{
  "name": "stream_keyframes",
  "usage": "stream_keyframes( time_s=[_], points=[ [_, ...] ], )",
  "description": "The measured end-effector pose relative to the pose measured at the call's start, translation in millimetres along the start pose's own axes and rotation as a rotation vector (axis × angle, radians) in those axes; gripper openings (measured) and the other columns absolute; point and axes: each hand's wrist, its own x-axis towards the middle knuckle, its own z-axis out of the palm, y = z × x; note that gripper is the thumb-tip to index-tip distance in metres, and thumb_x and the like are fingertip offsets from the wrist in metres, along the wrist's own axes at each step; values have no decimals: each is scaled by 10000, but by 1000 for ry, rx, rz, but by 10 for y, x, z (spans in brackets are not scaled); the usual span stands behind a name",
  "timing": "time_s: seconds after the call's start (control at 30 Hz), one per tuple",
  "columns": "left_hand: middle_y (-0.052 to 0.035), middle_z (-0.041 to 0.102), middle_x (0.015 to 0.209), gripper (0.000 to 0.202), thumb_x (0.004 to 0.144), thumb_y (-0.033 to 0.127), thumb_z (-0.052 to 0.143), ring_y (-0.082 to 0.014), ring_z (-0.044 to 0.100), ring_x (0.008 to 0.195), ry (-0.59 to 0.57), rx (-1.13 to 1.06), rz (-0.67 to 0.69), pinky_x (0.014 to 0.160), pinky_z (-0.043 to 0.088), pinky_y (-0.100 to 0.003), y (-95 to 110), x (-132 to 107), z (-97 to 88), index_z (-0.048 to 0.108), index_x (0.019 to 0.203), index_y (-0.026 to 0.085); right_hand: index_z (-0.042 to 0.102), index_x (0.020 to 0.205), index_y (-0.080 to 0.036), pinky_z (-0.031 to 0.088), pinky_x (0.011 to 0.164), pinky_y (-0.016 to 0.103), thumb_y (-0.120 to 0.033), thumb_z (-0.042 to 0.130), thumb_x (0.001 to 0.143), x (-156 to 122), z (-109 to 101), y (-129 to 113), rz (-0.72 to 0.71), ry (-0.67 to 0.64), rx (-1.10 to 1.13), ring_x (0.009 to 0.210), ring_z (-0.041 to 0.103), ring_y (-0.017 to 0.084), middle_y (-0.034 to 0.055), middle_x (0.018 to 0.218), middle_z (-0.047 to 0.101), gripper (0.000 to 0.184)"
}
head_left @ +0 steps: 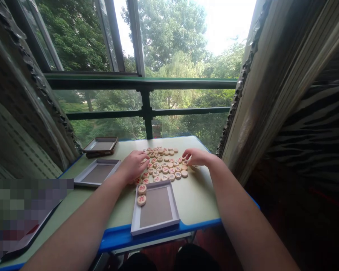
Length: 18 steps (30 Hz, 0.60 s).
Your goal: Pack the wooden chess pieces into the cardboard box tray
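Cream round discs (165,170), character-marked: mostly untrayed

We list two in the nearest white-rimmed rectangular tray (157,207), the rest across the pale-green tabletop (199,203). Left hand (135,165), right hand (198,156): grips part-curled beside the loose ones; hold, we cannot tell.

2 discs (141,200) lie in the near tray (173,203), before the other discs (165,170) on the table (199,199).

Daylit window (136,41), grey curtains (271,82), green railing (186,84)

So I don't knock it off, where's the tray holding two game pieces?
In the head view, the tray sits low centre, at the near edge of the table, just below the loose pieces.
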Motion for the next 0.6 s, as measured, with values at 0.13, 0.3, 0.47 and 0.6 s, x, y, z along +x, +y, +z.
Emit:
stream_keyframes(
  time_s=[0.13, 0.3, 0.47, 0.6],
  points=[
    [-108, 632, 988, 262, 811, 324, 461, -248, 524, 1010, 9, -34, 10, 921, 397, -379, 21, -6, -8, 664, 902, 185, 637, 1042, -172, 428, 621, 200, -175, 593, 715, 52, 31, -13, 30, 128, 5, 812, 598, 149, 63, 1019, 659, 329],
    [-99, 638, 967, 299, 821, 348, 432, -243, 529, 988, -10, -12, 7, 900, 401, -367, 20, -8, -12, 666, 902, 181, 684, 886, -137, 423, 629, 218, -236, 646, 692, 138, 127, -28, 65, 184, 1, 783, 606, 166, 85, 910, 679, 221],
    [-100, 652, 942, 291, 823, 330, 426, -233, 537, 961, -27, 1, 6, 889, 403, -356, 57, -11, -37, 671, 878, 181, 656, 945, -141, 430, 578, 195, -230, 641, 709, 164, 188, -22, 47, 168, 67, 692, 603, 124, 65, 895, 681, 253],
    [-83, 651, 951, 305, 823, 345, 417, -222, 535, 971, -37, 10, -18, 894, 402, -332, 74, -12, -47, 670, 886, 187, 610, 1045, -135, 442, 574, 188, -194, 623, 721, 155, 206, -42, 29, 189, 102, 695, 597, 112, 74, 967, 659, 330]
  ],
)
